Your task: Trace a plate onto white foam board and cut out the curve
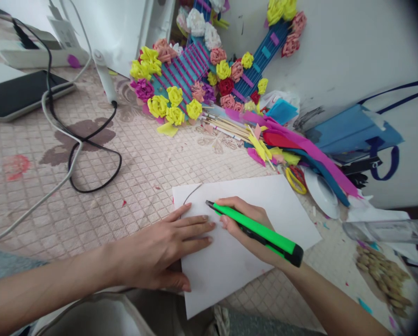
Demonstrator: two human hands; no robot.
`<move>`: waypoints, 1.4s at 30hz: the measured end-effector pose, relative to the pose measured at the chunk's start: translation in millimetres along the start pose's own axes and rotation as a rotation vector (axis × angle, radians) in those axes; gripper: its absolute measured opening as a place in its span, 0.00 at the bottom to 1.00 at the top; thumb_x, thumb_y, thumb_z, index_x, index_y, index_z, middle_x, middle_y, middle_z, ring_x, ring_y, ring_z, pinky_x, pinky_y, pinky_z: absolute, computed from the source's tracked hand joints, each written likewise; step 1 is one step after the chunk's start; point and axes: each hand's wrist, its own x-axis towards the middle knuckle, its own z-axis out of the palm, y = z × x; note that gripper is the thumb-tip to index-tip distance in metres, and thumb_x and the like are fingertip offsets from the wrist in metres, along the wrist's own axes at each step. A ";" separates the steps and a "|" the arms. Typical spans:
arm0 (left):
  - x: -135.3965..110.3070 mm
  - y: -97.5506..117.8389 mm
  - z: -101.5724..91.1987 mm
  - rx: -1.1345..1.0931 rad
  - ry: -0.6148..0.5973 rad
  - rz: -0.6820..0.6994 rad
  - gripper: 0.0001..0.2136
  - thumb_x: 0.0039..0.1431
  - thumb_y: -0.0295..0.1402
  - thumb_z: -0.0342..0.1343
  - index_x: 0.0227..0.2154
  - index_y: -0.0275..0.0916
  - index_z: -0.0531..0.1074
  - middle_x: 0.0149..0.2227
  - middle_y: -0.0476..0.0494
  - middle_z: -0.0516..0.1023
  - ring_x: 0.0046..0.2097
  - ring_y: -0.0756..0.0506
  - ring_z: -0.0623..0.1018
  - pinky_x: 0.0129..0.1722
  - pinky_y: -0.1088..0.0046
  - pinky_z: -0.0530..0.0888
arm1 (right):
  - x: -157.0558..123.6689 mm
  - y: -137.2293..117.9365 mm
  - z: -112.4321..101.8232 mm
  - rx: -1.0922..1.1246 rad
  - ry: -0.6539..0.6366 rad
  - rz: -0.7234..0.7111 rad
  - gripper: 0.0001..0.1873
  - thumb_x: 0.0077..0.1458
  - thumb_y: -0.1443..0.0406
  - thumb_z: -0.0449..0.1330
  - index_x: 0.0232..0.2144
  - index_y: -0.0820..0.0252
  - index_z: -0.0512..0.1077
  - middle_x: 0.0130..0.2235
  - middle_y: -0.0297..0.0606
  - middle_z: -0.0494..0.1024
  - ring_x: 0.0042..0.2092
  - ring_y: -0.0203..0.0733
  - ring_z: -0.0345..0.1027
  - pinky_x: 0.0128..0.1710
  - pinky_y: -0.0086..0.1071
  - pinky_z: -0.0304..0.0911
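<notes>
A white sheet of paper [272,205] lies at an angle on the patterned tablecloth, its lower corner over the table's front edge. My left hand [170,247] presses flat on its left side, fingers stretched out. In my right hand [246,221] is a green utility knife [261,228], its dark tip close above the paper near my left fingertips. Whether the tip touches the sheet I cannot tell. A thin dark curved line [192,194] runs across the upper left of the paper, partly covered by my left fingers.
Paper flowers on blue strips [186,70] stand at the back. Wooden sticks [226,128], crepe paper strips [300,133], yellow-handled scissors [296,181] and a white roll [321,193] lie to the right. Black and white cables [120,163], a phone-like device [23,93] and a power strip [41,56] are left.
</notes>
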 end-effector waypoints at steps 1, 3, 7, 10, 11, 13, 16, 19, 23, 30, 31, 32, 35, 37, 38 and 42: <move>0.2 -0.1 -0.1 0.001 -0.005 -0.001 0.30 0.59 0.46 0.53 0.61 0.37 0.58 0.64 0.36 0.58 0.66 0.39 0.54 0.65 0.52 0.38 | -1.4 0.4 0.2 0.001 0.001 0.010 0.16 0.55 0.71 0.55 0.46 0.54 0.69 0.41 0.33 0.78 0.40 0.36 0.74 0.40 0.28 0.68; 0.5 -0.5 0.0 0.004 -0.007 -0.002 0.30 0.59 0.47 0.53 0.61 0.37 0.58 0.64 0.36 0.57 0.66 0.39 0.54 0.65 0.52 0.38 | -3.9 1.1 1.2 0.004 0.007 0.025 0.16 0.55 0.71 0.54 0.46 0.54 0.69 0.42 0.33 0.78 0.40 0.36 0.74 0.40 0.27 0.68; 0.4 -1.2 1.0 0.007 -0.016 -0.006 0.30 0.60 0.47 0.53 0.61 0.37 0.58 0.64 0.37 0.57 0.66 0.39 0.53 0.65 0.52 0.37 | -7.4 -1.4 2.7 0.001 0.022 0.053 0.15 0.55 0.70 0.55 0.45 0.53 0.69 0.41 0.32 0.78 0.39 0.36 0.74 0.39 0.27 0.68; -0.2 -1.1 1.7 0.019 -0.029 -0.006 0.31 0.60 0.47 0.53 0.62 0.37 0.57 0.65 0.37 0.55 0.67 0.39 0.52 0.65 0.52 0.37 | -9.9 -4.9 2.3 -0.007 0.034 0.071 0.13 0.56 0.70 0.55 0.44 0.54 0.69 0.38 0.32 0.78 0.35 0.35 0.74 0.38 0.27 0.68; -0.4 -0.9 1.7 0.021 -0.029 -0.004 0.31 0.60 0.47 0.53 0.62 0.37 0.57 0.65 0.37 0.55 0.67 0.39 0.52 0.65 0.52 0.37 | -10.7 -5.7 2.1 -0.011 0.037 0.073 0.13 0.56 0.70 0.55 0.44 0.54 0.69 0.38 0.32 0.78 0.34 0.35 0.74 0.38 0.28 0.68; -0.7 -0.5 1.6 0.020 -0.028 -0.006 0.31 0.60 0.47 0.53 0.62 0.37 0.56 0.65 0.37 0.55 0.67 0.39 0.53 0.65 0.53 0.37 | -12.0 -6.2 2.0 -0.021 0.038 0.072 0.13 0.56 0.70 0.54 0.44 0.54 0.69 0.37 0.32 0.78 0.34 0.35 0.74 0.37 0.28 0.69; -1.0 -0.2 1.0 0.013 -0.025 -0.004 0.31 0.59 0.48 0.53 0.62 0.37 0.57 0.65 0.36 0.55 0.66 0.38 0.53 0.65 0.52 0.37 | -12.6 -5.2 2.9 -0.030 0.045 0.070 0.13 0.56 0.69 0.54 0.43 0.54 0.69 0.35 0.32 0.78 0.33 0.35 0.74 0.36 0.28 0.68; -1.1 -0.2 0.4 0.000 -0.002 0.004 0.31 0.59 0.47 0.54 0.61 0.37 0.58 0.65 0.36 0.56 0.66 0.38 0.54 0.65 0.52 0.39 | -12.2 -4.6 4.8 -0.036 0.060 0.067 0.12 0.56 0.69 0.54 0.43 0.54 0.69 0.34 0.32 0.77 0.32 0.35 0.73 0.35 0.28 0.68; -0.8 -0.3 0.5 -0.022 0.024 0.002 0.31 0.58 0.45 0.55 0.61 0.38 0.58 0.64 0.36 0.58 0.65 0.37 0.56 0.65 0.52 0.40 | -16.0 -3.2 7.8 -0.017 0.074 0.063 0.12 0.56 0.68 0.55 0.43 0.54 0.69 0.35 0.34 0.78 0.33 0.36 0.73 0.35 0.29 0.69; -1.5 0.5 -1.8 -0.009 -0.010 0.008 0.32 0.59 0.46 0.54 0.63 0.38 0.55 0.64 0.36 0.58 0.66 0.37 0.55 0.65 0.51 0.40 | -22.8 26.8 -10.7 0.156 0.376 0.065 0.14 0.59 0.61 0.55 0.47 0.54 0.68 0.33 0.35 0.78 0.34 0.40 0.75 0.37 0.37 0.72; -1.7 0.9 -2.3 -0.002 -0.012 0.011 0.32 0.59 0.46 0.54 0.63 0.38 0.54 0.64 0.36 0.58 0.66 0.37 0.55 0.65 0.51 0.41 | -19.1 34.9 -17.6 0.145 0.426 0.051 0.15 0.59 0.61 0.56 0.48 0.54 0.68 0.33 0.35 0.78 0.34 0.41 0.75 0.38 0.39 0.72; -1.7 1.7 -2.5 0.006 -0.005 0.011 0.32 0.59 0.46 0.53 0.63 0.38 0.54 0.64 0.36 0.58 0.66 0.37 0.55 0.65 0.51 0.41 | -14.0 43.9 -25.1 0.124 0.473 0.032 0.15 0.58 0.59 0.56 0.48 0.54 0.68 0.33 0.35 0.77 0.35 0.42 0.75 0.40 0.41 0.71; 0.9 6.5 -0.1 0.046 0.047 0.004 0.32 0.60 0.47 0.53 0.62 0.38 0.55 0.63 0.35 0.60 0.65 0.36 0.57 0.65 0.49 0.42 | 5.7 74.5 -46.6 0.069 0.550 -0.008 0.17 0.58 0.56 0.55 0.48 0.55 0.68 0.34 0.36 0.78 0.35 0.44 0.76 0.43 0.46 0.70; 5.3 12.7 4.4 0.094 0.082 -0.003 0.31 0.60 0.47 0.54 0.61 0.37 0.58 0.62 0.34 0.61 0.65 0.35 0.57 0.65 0.47 0.41 | 18.4 94.6 -56.0 0.062 0.553 -0.007 0.18 0.58 0.54 0.55 0.47 0.56 0.69 0.41 0.40 0.77 0.37 0.44 0.77 0.44 0.44 0.70; 8.1 16.6 7.6 0.115 0.094 -0.001 0.31 0.60 0.47 0.53 0.61 0.36 0.58 0.63 0.33 0.60 0.65 0.34 0.56 0.65 0.47 0.41 | 23.6 103.3 -58.4 0.077 0.538 0.007 0.19 0.58 0.54 0.55 0.47 0.57 0.69 0.43 0.41 0.77 0.38 0.44 0.77 0.44 0.43 0.70; 20.5 34.2 24.2 0.156 0.049 0.041 0.34 0.58 0.51 0.53 0.61 0.34 0.56 0.65 0.34 0.55 0.66 0.36 0.53 0.66 0.52 0.40 | 34.2 123.0 -55.5 0.101 0.463 0.065 0.21 0.57 0.53 0.56 0.47 0.59 0.70 0.42 0.43 0.78 0.39 0.45 0.77 0.46 0.41 0.69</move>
